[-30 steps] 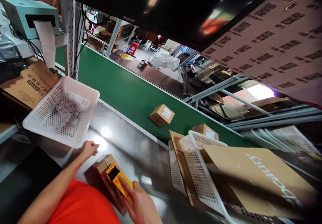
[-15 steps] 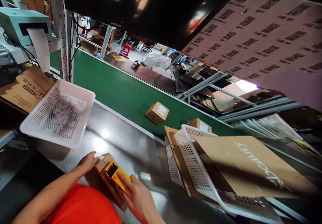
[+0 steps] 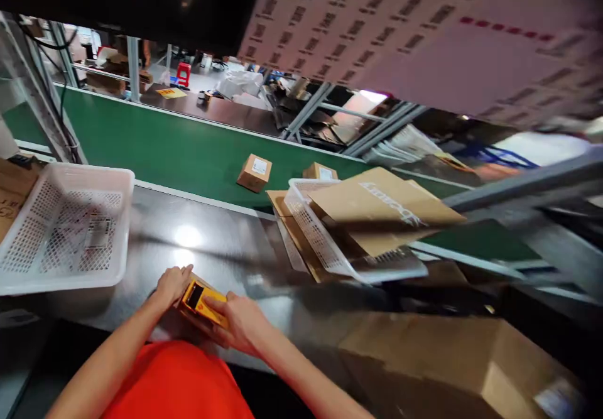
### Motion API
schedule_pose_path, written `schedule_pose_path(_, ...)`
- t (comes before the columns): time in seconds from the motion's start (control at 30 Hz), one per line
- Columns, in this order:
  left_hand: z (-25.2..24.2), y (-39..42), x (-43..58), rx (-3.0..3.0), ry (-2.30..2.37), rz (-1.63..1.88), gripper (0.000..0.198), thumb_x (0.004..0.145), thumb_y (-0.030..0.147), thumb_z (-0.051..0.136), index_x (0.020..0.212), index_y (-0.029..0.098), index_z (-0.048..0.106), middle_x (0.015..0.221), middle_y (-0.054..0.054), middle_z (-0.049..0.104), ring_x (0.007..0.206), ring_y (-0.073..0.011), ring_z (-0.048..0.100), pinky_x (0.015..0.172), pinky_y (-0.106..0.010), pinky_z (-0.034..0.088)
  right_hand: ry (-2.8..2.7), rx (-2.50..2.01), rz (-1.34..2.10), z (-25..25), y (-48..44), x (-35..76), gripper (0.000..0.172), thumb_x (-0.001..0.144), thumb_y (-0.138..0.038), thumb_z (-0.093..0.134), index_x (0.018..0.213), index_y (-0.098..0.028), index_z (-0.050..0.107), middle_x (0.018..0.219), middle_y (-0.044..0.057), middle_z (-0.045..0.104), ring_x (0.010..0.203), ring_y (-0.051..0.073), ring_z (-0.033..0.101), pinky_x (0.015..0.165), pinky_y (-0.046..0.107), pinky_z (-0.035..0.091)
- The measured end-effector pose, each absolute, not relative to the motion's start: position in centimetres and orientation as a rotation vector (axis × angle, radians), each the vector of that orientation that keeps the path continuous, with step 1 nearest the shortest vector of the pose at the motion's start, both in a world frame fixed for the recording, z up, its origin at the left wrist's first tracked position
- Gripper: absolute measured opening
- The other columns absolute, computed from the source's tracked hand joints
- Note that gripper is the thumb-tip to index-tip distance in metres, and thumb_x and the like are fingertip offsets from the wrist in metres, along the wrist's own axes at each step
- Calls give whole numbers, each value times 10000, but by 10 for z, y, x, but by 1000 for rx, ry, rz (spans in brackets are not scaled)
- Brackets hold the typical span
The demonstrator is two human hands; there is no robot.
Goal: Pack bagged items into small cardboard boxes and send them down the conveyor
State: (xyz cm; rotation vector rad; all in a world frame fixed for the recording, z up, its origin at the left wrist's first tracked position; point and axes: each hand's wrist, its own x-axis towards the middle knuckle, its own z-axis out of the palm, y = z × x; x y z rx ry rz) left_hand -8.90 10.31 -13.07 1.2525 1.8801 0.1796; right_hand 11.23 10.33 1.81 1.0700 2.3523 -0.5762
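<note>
My right hand (image 3: 241,323) is closed around a yellow hand-held device (image 3: 207,306) with a dark window at its far end. The device lies over the top of a small cardboard box (image 3: 200,326), so most of that box is hidden. My left hand (image 3: 173,284) grips the far left side of the same box, its fingers bent at the edge. Box and hands are at the near edge of the metal table (image 3: 160,218), in front of my red top.
A white plastic basket (image 3: 123,230) stands left. To the right, another white basket (image 3: 325,243) holds flattened cardboard (image 3: 391,202). Small boxes (image 3: 254,173) sit on the green conveyor (image 3: 179,149). A large carton (image 3: 424,356) is near right. A dark screen (image 3: 141,10) hangs overhead.
My view has swung right, bringing the large carton into sight. Both hands stay at the small box, and the device remains in my right hand, over the box.
</note>
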Motion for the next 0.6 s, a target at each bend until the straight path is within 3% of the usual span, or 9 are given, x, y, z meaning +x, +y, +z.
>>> schedule_pose_path(0.13,-130,107,-94,1294,1889,129,776,1065,630,229,1127,87,781,1210,-270,764,1193,-359,723,994,-390,519,2266,1172,-676,17,87,187,596,857,-307,639,1453,-308,650,1128,166,696,935,371,724,814,422,523)
schedule_pose_path(0.33,-136,109,-94,1320,1887,114,779,1066,623,211,1065,85,773,1156,-285,770,1159,-379,731,968,-409,514,2104,1413,-736,-19,42,331,634,810,-210,641,1429,-344,677,1212,143,650,1085,352,713,951,421,529)
schedule_pose_path(0.6,-126,113,-97,1455,1862,83,751,1080,563,159,1016,148,782,1144,-245,788,1156,-376,732,968,-416,510,2261,1395,-797,-95,62,267,612,867,-238,636,1455,-405,635,1113,116,678,993,312,694,847,373,502)
